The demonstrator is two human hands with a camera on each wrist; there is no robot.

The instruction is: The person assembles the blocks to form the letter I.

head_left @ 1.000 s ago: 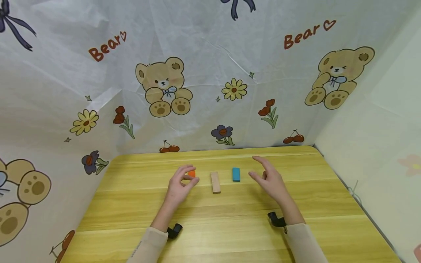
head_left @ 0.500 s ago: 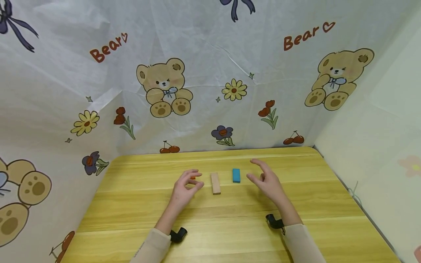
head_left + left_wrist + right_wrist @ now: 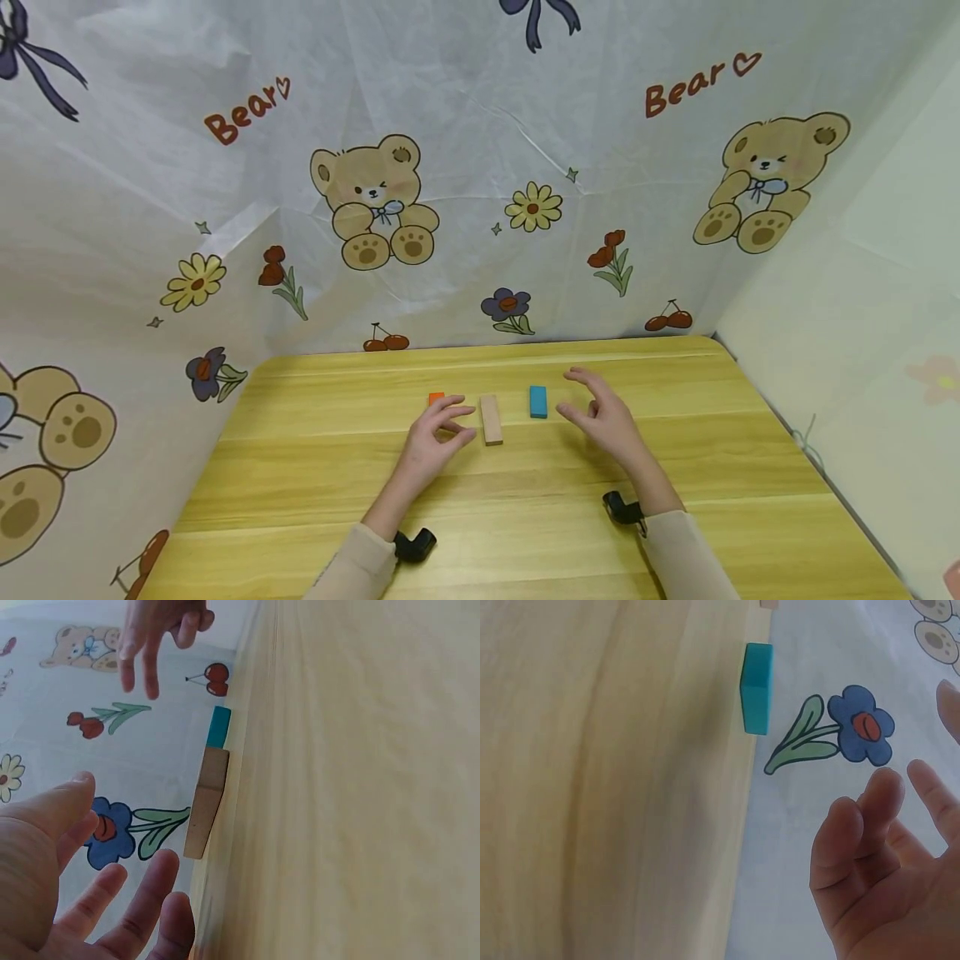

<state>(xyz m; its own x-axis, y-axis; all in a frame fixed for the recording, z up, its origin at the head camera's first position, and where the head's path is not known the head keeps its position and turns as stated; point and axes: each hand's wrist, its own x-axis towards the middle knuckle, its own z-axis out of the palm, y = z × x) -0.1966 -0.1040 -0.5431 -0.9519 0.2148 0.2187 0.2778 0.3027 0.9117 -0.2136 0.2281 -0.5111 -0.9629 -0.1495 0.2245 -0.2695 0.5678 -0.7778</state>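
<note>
A plain wooden block point(image 3: 491, 421) lies lengthwise near the middle of the table, also seen as a tan block point(image 3: 206, 802) in the left wrist view. To its right lies a shorter blue block point(image 3: 537, 402), teal in the right wrist view point(image 3: 757, 688). An orange block point(image 3: 436, 398) lies to the left, partly hidden behind my left hand. My left hand point(image 3: 435, 437) hovers just left of the wooden block, fingers parted from the thumb and holding nothing. On the right, my right hand point(image 3: 604, 419) is held beside the blue block, thumb and forefinger spread, with nothing between them.
The blocks rest on a yellow wood-grain table point(image 3: 525, 517). Behind it hangs a white cloth point(image 3: 465, 125) printed with bears and flowers. A pale wall point(image 3: 862, 333) borders the right side. Each wrist wears a black camera mount point(image 3: 415, 546).
My left hand has moved right, from over the orange block toward the wooden block, and slightly nearer the front. My right hand has drifted slightly left toward the blue block. The blocks stay put.
</note>
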